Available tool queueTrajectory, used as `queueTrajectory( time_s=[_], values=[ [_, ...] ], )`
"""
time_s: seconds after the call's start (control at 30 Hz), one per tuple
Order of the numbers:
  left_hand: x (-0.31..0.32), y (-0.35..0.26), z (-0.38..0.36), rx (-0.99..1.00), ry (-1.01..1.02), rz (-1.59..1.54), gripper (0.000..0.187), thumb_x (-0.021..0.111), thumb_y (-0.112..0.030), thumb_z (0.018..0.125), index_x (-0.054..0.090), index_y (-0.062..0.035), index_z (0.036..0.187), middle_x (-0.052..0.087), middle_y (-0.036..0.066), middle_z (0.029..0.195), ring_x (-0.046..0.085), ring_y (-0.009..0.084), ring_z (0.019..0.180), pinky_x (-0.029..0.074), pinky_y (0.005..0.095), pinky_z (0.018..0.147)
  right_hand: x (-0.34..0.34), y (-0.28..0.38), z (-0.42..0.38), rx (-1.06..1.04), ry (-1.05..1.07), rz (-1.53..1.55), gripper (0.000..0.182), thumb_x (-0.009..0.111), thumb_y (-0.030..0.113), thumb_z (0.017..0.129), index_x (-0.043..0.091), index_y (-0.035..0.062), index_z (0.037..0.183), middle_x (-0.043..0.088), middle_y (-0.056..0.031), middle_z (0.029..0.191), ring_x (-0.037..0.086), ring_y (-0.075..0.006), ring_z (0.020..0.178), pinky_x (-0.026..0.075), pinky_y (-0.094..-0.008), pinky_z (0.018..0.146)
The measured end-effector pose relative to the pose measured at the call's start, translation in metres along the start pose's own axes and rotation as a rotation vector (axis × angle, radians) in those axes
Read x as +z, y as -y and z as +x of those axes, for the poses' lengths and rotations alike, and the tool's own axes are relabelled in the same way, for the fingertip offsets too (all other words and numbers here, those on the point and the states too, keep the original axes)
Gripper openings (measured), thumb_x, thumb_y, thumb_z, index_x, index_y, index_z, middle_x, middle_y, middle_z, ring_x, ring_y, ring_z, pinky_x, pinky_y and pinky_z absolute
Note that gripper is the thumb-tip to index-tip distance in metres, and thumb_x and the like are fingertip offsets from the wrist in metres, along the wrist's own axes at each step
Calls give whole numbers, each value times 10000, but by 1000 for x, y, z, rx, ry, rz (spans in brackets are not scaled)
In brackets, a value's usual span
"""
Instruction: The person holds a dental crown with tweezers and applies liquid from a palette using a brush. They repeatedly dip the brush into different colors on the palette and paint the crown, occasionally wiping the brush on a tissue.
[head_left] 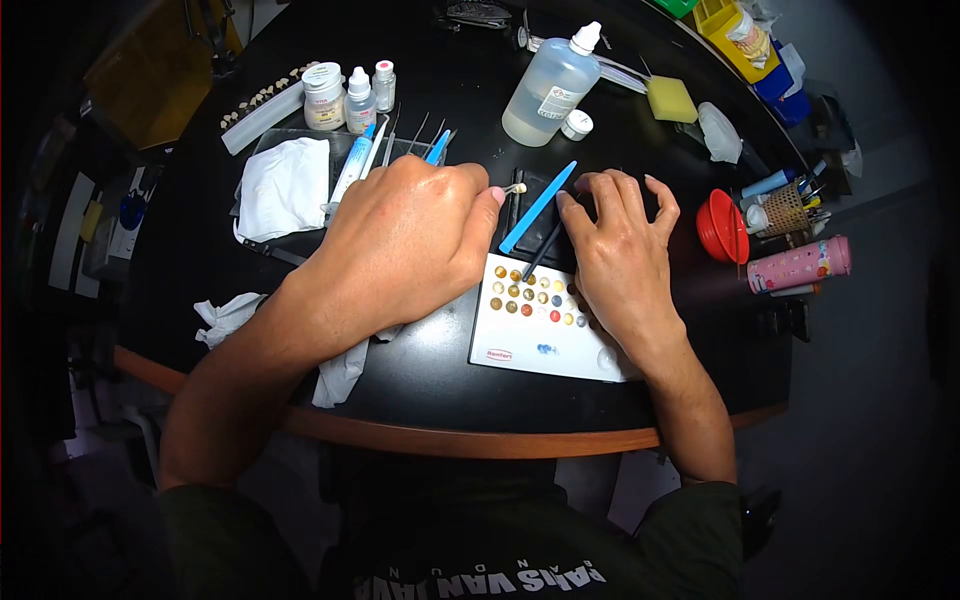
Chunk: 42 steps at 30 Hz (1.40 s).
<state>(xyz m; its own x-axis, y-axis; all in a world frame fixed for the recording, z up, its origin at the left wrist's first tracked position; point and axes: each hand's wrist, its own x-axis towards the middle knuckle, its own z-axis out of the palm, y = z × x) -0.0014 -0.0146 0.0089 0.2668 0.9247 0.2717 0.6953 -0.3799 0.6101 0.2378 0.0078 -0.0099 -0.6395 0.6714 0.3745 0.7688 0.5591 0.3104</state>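
My left hand (pixel 415 220) is closed in a pinch around a small metal holder (pixel 508 189). At its tip sits a tiny cream piece (pixel 520 187) that looks like a tooth crown. My right hand (pixel 622 235) is spread with bent fingers over the dark case and the palette's right side. Beside its thumb lies a blue pointed handle (pixel 538 208), and a dark slim stick (pixel 542 252) reaches down to the palette. The white palette (pixel 505 335) carries rows of coloured round samples and a blue smear; my right hand and wrist cover part of it.
A squeeze bottle (pixel 550 95) and a small white jar (pixel 577 125) stand behind. White cloth (pixel 285 185), a labelled jar (pixel 323 97) and small bottles are left. Right are a red bowl (pixel 715 235), a pink flask (pixel 800 265), and a basket of tools (pixel 785 212).
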Motion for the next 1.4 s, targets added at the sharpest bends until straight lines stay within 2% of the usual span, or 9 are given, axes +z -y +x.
queueTrajectory(
  time_s=[0.27,0.47,0.67,0.7,0.8,0.93,1.13,1.37,1.4],
  values=[
    [-1,-1,1,-37,51,6,329,576,-156,1067,715,54,856,611,186,550,618,306,472,478,425,531,-1,-12,1,45,92,167,275,723,0,905,811,27,1164,706,-115,1112,633,-228,1186,325,-596,1156],
    [0,0,1,-42,74,34,333,570,-162,1073,737,56,883,621,176,546,621,283,461,483,411,516,0,-14,1,40,34,204,277,728,-29,888,833,62,1127,725,-111,1123,639,-223,1178,337,-587,1151],
    [-1,0,1,-37,90,40,332,569,-164,1074,744,57,898,622,171,544,622,277,459,483,402,510,-6,-31,1,91,-99,268,278,748,-65,821,838,70,1047,731,-83,1108,662,-241,1129,382,-534,1098],
    [0,1,2,-34,90,38,331,569,-163,1073,743,58,898,622,172,545,621,276,458,481,402,510,-12,-38,1,100,-142,261,260,753,-79,802,829,55,1012,735,-71,1056,676,-259,1075,446,-477,1021],
    [-1,2,2,-24,82,31,330,568,-162,1072,737,58,892,620,179,549,618,280,457,477,406,512,-22,-65,-9,206,-82,411,282,737,-144,782,825,26,989,725,-90,939,699,-277,933,561,-379,798],
    [-2,0,2,-29,82,19,334,566,-160,1070,720,54,866,611,188,552,610,297,461,469,422,518,-18,-79,-25,259,65,579,366,711,-194,761,835,25,1027,715,-106,928,705,-270,922,587,-387,813],
    [4,3,1,-27,85,30,352,553,-156,1069,685,52,818,584,183,545,589,312,477,445,447,534,-8,-78,-28,147,126,551,397,715,-198,723,848,46,1006,715,-107,948,717,-269,934,600,-387,809],
    [-7,-2,5,-142,237,-180,398,542,-192,1078,668,36,776,575,125,565,516,220,493,414,401,550,0,-86,-30,59,56,591,359,718,-205,734,841,44,962,707,-113,1077,725,-273,961,608,-378,825],
    [-8,0,5,-137,249,-212,408,538,-202,1082,670,35,777,583,119,579,516,205,510,415,395,559,1,-86,-30,69,69,582,317,730,-196,743,819,35,940,702,-104,1119,705,-266,1018,601,-370,862]
  ],
)
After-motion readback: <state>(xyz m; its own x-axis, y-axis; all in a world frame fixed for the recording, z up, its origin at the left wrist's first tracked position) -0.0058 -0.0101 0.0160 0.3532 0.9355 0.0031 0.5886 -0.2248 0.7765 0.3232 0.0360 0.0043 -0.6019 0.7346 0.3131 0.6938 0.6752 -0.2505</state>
